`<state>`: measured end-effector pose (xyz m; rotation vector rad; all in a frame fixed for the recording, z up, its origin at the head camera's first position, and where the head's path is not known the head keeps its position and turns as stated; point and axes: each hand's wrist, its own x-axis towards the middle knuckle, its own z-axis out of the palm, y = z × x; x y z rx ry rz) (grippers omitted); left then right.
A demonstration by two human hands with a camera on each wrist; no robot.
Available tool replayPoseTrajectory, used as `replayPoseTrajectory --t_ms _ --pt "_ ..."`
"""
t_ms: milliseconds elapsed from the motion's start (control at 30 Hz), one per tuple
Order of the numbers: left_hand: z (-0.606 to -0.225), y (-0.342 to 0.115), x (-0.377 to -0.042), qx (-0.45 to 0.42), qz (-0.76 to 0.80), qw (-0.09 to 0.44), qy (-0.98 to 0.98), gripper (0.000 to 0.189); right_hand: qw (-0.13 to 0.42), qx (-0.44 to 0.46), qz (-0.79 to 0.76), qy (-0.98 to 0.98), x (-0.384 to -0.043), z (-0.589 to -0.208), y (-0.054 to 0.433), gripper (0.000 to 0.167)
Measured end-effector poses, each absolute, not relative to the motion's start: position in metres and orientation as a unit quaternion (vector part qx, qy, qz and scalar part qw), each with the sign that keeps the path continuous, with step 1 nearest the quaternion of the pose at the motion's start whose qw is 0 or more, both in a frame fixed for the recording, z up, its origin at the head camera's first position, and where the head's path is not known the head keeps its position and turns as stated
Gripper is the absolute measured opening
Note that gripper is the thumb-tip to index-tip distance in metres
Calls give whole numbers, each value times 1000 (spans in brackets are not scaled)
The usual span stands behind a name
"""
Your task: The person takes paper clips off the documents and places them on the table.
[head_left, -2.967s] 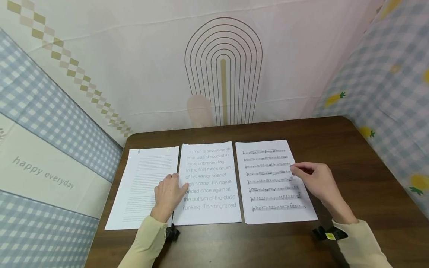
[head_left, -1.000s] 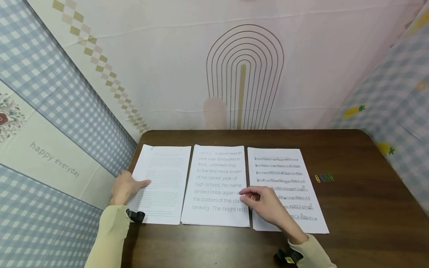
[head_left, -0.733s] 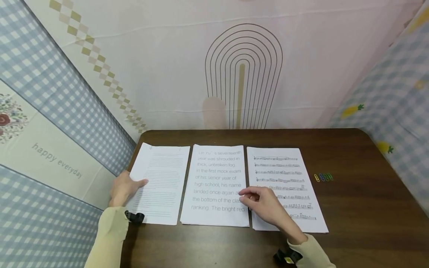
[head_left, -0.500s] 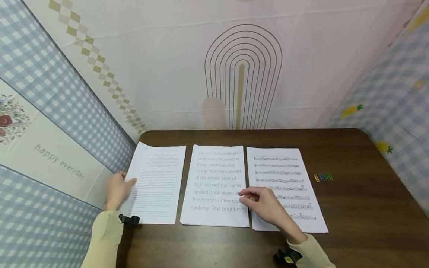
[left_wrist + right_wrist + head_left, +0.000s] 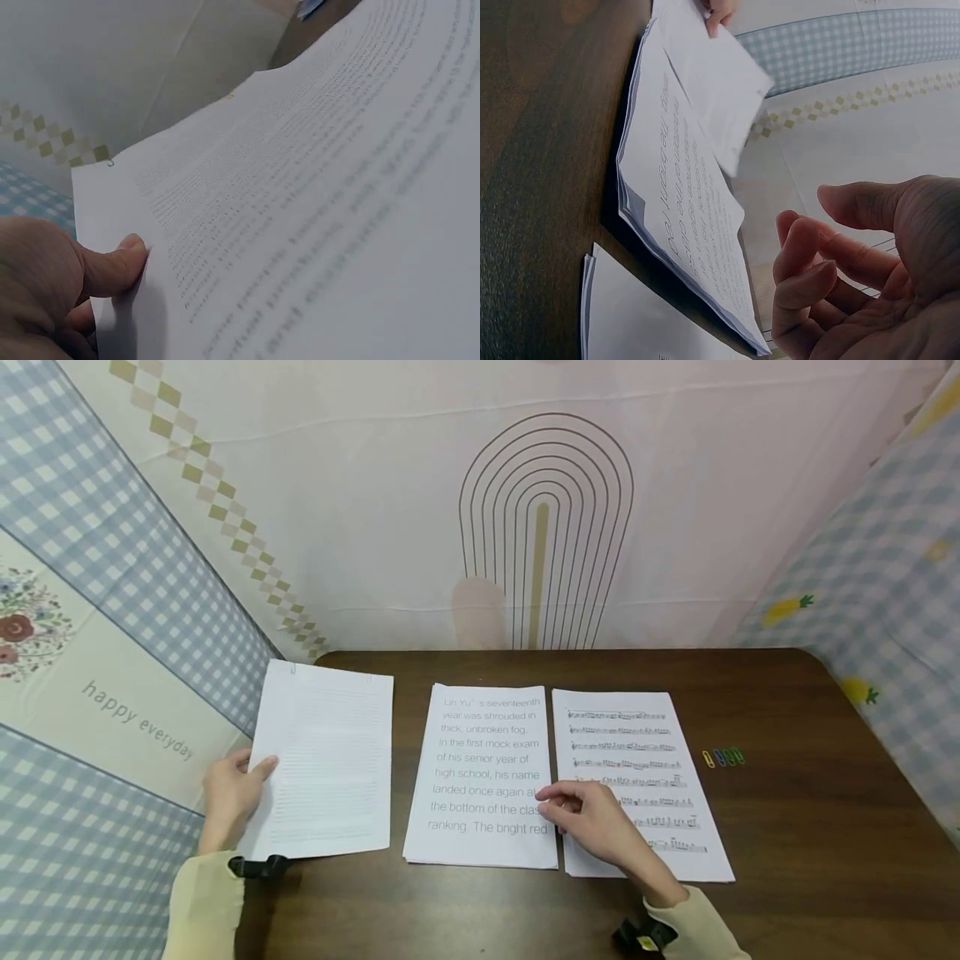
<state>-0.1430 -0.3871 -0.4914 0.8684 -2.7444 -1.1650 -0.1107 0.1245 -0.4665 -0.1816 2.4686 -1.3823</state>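
Observation:
At the table's left end my left hand (image 5: 232, 793) pinches the left edge of a stack of printed paper (image 5: 330, 760), thumb on top and fingers beneath. Two small paper clips sit on its top edge, a green one (image 5: 111, 163) and a yellowish one (image 5: 230, 97) in the left wrist view. The stack is raised and tilted. My right hand (image 5: 588, 818) hovers with loosely curled fingers, nothing between them, over the neighbouring edges of the large-print stack (image 5: 480, 777) and the sheet music (image 5: 622, 743).
Right of the sheet music lie several loose paper clips, among them a yellow one (image 5: 708, 759) and a blue one (image 5: 721, 757). The brown wooden table (image 5: 810, 827) meets a patterned cloth (image 5: 360, 527) at the back and checked cloth at both sides.
My left hand went from between the left and middle stacks to the left stack's outer edge, then lifted it leftward. My right hand left the sheet music's right side, moved left, then held still.

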Motion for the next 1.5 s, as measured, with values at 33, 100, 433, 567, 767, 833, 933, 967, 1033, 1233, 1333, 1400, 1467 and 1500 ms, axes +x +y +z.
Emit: replayPoseTrajectory --t_ms 33,100,433,567,767,833,933,967,1033,1233,1333,1400,1467,1500 --pt "-488 -388 -143 289 -386 20 -876 50 153 -65 -483 860 -111 -467 125 22" --pt "-482 -389 -142 305 -404 26 -862 52 153 -69 -486 857 -110 -467 126 23" --pt "-461 -371 -137 329 -500 54 -799 54 150 -53 -494 855 -110 -464 130 21" --pt "-455 -346 -132 297 -540 35 -787 51 146 -48 -500 852 -111 -462 131 21" --pt "-456 -301 -126 240 -593 -11 -768 48 129 -35 -509 850 -115 -455 133 23" --pt "-457 -286 -123 225 -606 -24 -763 47 120 -31 -515 848 -119 -451 134 25" --pt "-461 -264 -118 205 -627 -42 -751 44 102 -26 -530 841 -127 -445 135 29" --pt "-462 -256 -116 200 -634 -49 -746 43 95 -27 -536 838 -130 -444 135 30" --pt "-466 -240 -112 190 -648 -59 -735 40 79 -26 -553 829 -138 -441 135 34" --pt "-479 -197 -96 165 -673 -77 -717 32 40 -31 -593 804 -158 -437 135 52" --pt "-483 -180 -88 152 -681 -81 -711 31 22 -35 -601 798 -162 -436 136 54" --pt "-485 -172 -84 148 -686 -88 -707 30 18 -36 -605 795 -164 -437 138 49" --pt "-486 -167 -81 146 -689 -93 -703 31 15 -35 -605 795 -166 -438 139 44" --pt "-487 -165 -79 146 -691 -96 -702 32 14 -32 -604 796 -167 -439 141 41"
